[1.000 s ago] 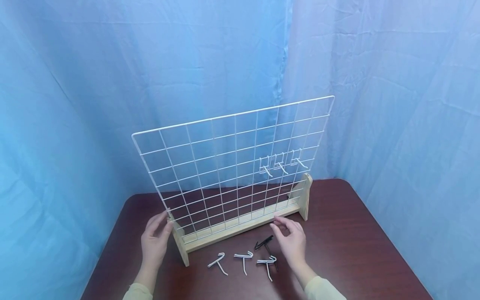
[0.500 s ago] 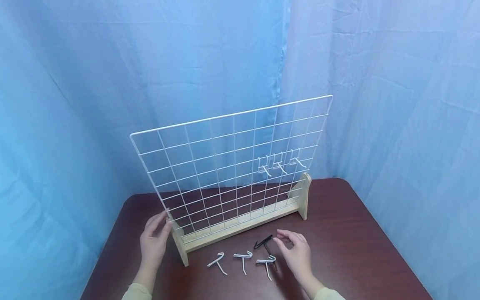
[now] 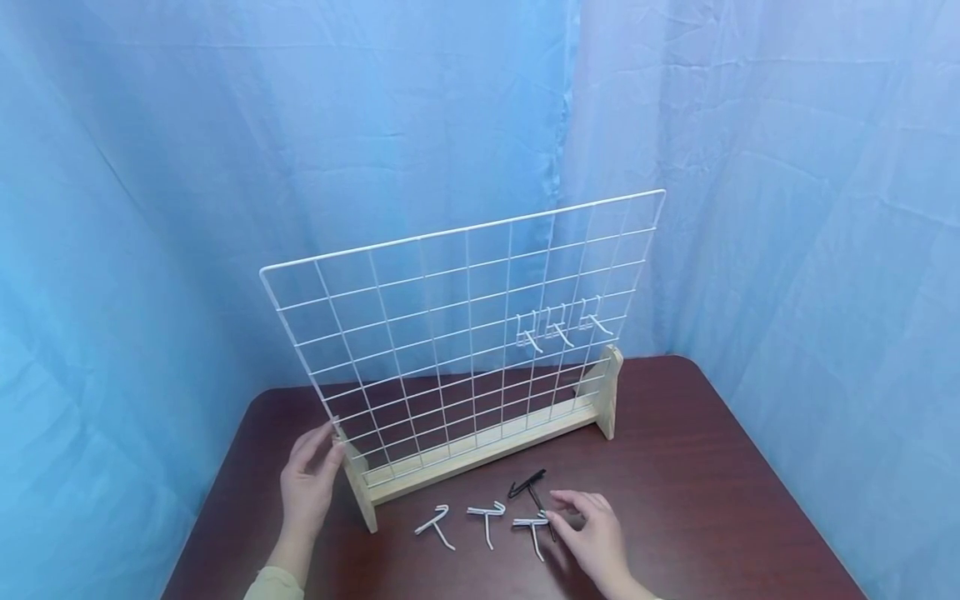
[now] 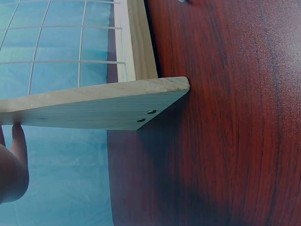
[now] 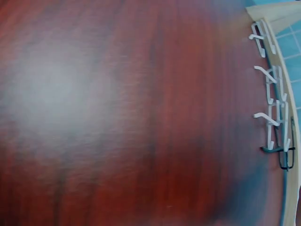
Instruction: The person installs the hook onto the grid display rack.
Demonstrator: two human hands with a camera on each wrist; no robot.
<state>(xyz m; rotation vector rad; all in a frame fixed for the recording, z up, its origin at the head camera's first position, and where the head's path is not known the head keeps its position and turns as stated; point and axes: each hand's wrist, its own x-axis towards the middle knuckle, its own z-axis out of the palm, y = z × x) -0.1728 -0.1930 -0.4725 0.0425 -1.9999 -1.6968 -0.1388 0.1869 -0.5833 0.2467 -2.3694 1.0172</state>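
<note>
A white wire grid panel (image 3: 472,333) stands in a pale wooden base (image 3: 480,454). My left hand (image 3: 306,479) holds the top of the base's left end board (image 3: 358,492), index finger at its upper edge and thumb lower down; in the left wrist view the thumb (image 4: 19,143) meets the board's outer face. Three white hooks lie on the table, the rightmost hook (image 3: 534,525) with its bent end right at my right hand's thumb and index fingertips. That right hand (image 3: 596,533) has a gap between finger and thumb. A black hook (image 3: 528,483) lies just behind, partly overlapped.
Three white hooks (image 3: 561,329) hang on the right part of the grid. The dark red-brown table (image 3: 690,483) has a rounded far right corner. Blue curtains (image 3: 825,250) surround it on the sides and back.
My right hand has moved down from the front of the wooden base, past the black hook, to the rightmost white hook. The left hand stays on the end board.
</note>
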